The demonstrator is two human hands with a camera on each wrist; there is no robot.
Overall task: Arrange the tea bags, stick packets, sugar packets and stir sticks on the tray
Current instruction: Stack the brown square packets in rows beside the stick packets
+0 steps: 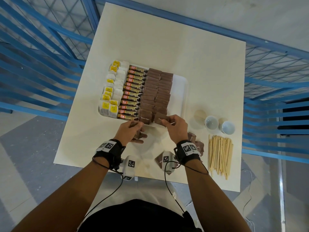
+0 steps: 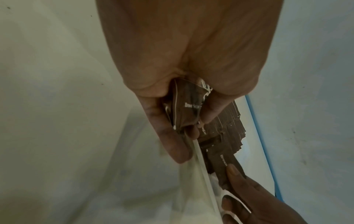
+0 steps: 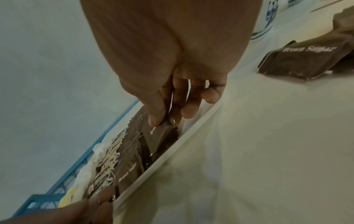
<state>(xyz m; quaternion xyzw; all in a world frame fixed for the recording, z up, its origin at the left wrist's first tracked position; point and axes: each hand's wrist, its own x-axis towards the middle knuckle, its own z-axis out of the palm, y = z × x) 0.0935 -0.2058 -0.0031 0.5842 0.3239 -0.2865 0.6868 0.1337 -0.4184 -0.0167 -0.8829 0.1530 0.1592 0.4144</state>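
while left fingers (image 2: 208, 112) clutch spare sugar packets (image 2: 188, 104), right fingers (image 3: 157, 106) pinch one packet (image 3: 164, 134).

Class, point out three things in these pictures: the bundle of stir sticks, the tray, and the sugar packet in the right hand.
stir sticks (image 1: 219, 154): head view, middle of the loose bundle on the table.
tray (image 1: 181, 91): head view, bare right-hand strip.
sugar packet (image 3: 160, 137): right wrist view, its flat face below the pinching right hand (image 3: 172, 97).

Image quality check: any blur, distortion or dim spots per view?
Head view: sharp, evenly lit; wide-angle lens bows the blue metal railing. Left wrist view: dim, the left hand fills the frame, with brown sugar packets legible. Right wrist view: soft, with the white plastic tray's rim smeared.
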